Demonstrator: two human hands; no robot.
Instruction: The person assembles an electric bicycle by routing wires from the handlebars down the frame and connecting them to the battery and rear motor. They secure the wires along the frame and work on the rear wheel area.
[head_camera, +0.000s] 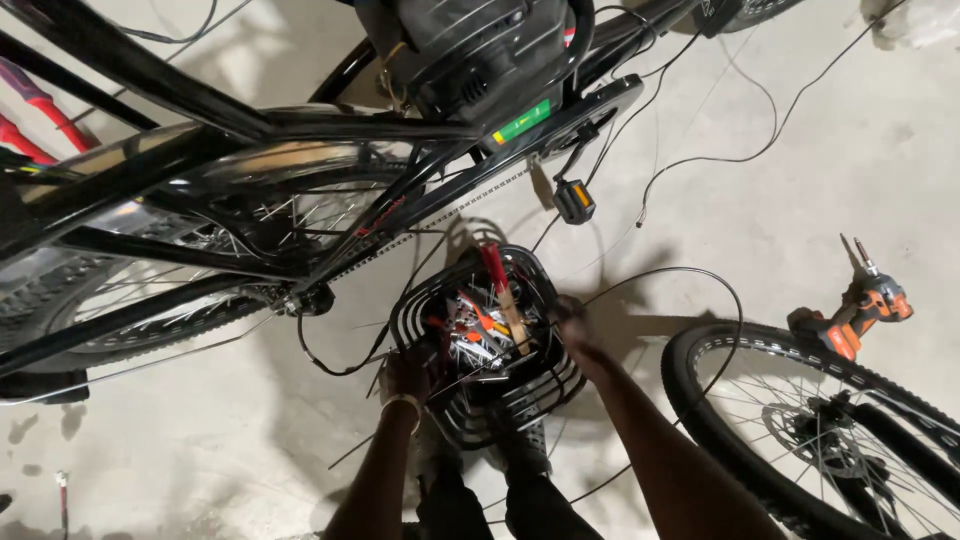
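Basket (480, 385), black wire, packed with loose tools and spokes, sits on the concrete floor (820, 180) and serves as our landmark throughout. Left hand (405, 378) closes on the basket's left rim, a pale band at the wrist; right hand (573, 322) wraps the rim on the opposite side, fingers curled over the wire, so we hold the basket with both hands. Contents: red-handled tool (494, 268) standing up out of the basket's far edge, orange-handled pieces and bright metal rods crowded toward its middle. Above the basket hangs the black bicycle frame (200, 120) with its chain, and a pedal (574, 200) dangles just beyond the far rim. Right of the basket lies a detached wheel (800, 430); farther right again, an orange drill (860, 305) rests on the floor. A thin black cable (700, 275) loops from near the right hand toward the wheel. Handling note, as we judge it: we keep both grips level so the loose rods stay in, and we mind the cable and the spokes poking through the wire.
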